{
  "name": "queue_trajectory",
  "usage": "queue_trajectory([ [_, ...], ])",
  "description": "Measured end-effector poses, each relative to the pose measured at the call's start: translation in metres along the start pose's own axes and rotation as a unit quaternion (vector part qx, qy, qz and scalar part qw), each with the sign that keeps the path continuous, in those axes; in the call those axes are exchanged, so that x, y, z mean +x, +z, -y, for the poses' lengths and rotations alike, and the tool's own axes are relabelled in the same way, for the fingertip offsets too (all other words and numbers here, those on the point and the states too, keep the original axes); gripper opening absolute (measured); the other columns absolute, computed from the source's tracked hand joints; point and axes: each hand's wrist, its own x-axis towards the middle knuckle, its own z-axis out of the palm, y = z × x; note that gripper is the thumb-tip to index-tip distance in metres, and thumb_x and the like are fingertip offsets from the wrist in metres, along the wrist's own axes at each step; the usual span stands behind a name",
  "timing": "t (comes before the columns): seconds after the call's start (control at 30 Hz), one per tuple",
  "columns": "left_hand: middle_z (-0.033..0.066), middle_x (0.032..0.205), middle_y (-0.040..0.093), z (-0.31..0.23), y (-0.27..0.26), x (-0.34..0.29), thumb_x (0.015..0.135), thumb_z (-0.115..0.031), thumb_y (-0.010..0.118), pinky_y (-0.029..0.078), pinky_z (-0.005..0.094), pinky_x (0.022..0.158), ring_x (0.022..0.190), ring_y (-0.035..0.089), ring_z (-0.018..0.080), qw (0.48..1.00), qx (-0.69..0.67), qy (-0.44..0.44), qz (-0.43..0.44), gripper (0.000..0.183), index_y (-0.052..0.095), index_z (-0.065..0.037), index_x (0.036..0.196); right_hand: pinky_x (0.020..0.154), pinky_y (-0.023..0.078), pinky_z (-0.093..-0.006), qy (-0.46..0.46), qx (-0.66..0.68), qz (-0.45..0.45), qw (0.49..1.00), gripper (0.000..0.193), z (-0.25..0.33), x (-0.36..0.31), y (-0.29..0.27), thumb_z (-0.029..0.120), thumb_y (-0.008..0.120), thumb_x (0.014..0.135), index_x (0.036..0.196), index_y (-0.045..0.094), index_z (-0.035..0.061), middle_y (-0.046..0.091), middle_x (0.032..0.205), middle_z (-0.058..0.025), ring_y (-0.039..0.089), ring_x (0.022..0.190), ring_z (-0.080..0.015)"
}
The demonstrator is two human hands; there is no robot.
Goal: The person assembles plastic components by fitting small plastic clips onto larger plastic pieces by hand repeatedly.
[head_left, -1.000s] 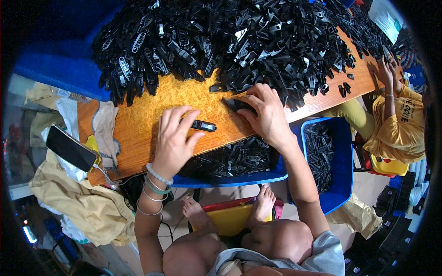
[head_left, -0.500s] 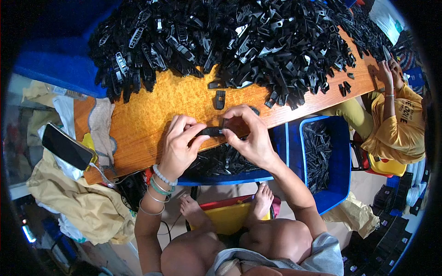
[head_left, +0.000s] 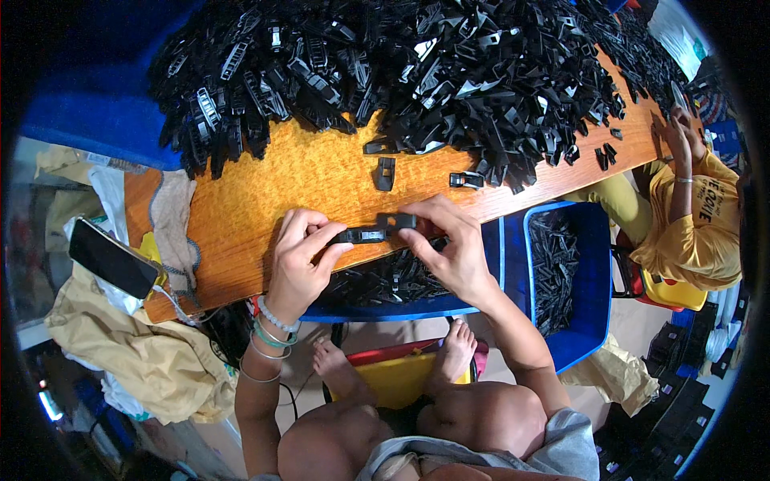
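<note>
Slim black part (head_left: 362,236), one end hidden where the left hand (head_left: 298,258) pinched it, reached toward the right hand (head_left: 454,255), which pinched one squarish black part (head_left: 393,220). Whether they joined was unclear. Beyond both hands, heaped black pieces (head_left: 353,68) overlapped past counting.

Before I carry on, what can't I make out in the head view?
Head view: outer end of left black part, hidden by fingers of left hand.
Head view: outer end of right black part, hidden by fingers of right hand.
Head view: far side of black pile, cut off by top edge.
</note>
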Motion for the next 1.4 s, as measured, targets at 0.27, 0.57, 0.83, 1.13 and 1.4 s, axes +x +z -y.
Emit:
queue_trajectory([
  [0.27, 0.0079, 0.083, 0.053, 0.002, 0.0, 0.001, 0.071, -0.003, 0.077, 0.044, 0.0333, 0.068, 0.076, 0.05, 0.0231, 1.0, -0.022, 0.01, 0.003, 0.023, 0.069, 0.001, 0.092, 0.078, 0.044, -0.0339, -0.164, -0.149, 0.043, 0.974, 0.031, -0.013, 0.006, -0.007, 0.005, 0.079, 0.07, 0.101, 0.073, 0.0006, 0.061, 0.088, -0.0079, 0.054, 0.086, -0.0238],
  [0.57, 0.0105, 0.079, 0.058, 0.005, -0.003, 0.012, 0.07, 0.001, 0.076, 0.045, 0.0341, 0.067, 0.074, 0.054, 0.0251, 0.997, -0.014, 0.07, 0.031, 0.021, 0.069, 0.004, 0.09, 0.08, 0.038, -0.0367, -0.213, -0.15, 0.073, 0.963, 0.032, -0.013, 0.02, -0.009, 0.004, 0.078, 0.067, 0.098, 0.073, 0.0015, 0.058, 0.09, -0.0074, 0.052, 0.088, -0.0249],
  [0.83, 0.0109, 0.083, 0.059, -0.002, 0.001, 0.011, 0.072, -0.009, 0.078, 0.048, 0.0367, 0.071, 0.079, 0.057, 0.0273, 0.996, 0.0, 0.076, 0.047, 0.024, 0.068, 0.003, 0.09, 0.083, 0.04, -0.0374, -0.218, -0.142, 0.086, 0.962, 0.029, -0.019, 0.024, 0.002, 0.006, 0.078, 0.068, 0.096, 0.073, 0.0014, 0.06, 0.093, -0.0087, 0.053, 0.094, -0.027],
  [1.13, 0.0157, 0.111, 0.061, 0.029, -0.023, 0.102, 0.084, -0.008, 0.068, 0.052, 0.038, 0.086, 0.103, 0.059, 0.0295, 0.961, 0.237, 0.143, -0.011, 0.035, 0.063, 0.001, 0.118, 0.083, 0.049, -0.0408, -0.153, -0.178, 0.095, 0.967, 0.043, 0.013, 0.016, -0.015, 0.022, 0.074, 0.08, 0.115, 0.063, -0.0013, 0.06, 0.097, -0.0151, 0.061, 0.089, -0.0339],
  [1.4, 0.0123, 0.103, 0.058, 0.01, -0.007, 0.057, 0.092, 0.006, 0.054, 0.054, 0.0309, 0.074, 0.081, 0.063, 0.0217, 0.98, 0.006, 0.081, -0.184, 0.025, 0.059, 0.003, 0.116, 0.074, 0.047, -0.0409, -0.296, -0.325, -0.102, 0.893, 0.025, -0.035, 0.054, 0.027, 0.012, 0.067, 0.08, 0.103, 0.063, 0.0047, 0.055, 0.098, -0.0156, 0.056, 0.09, -0.0337],
])
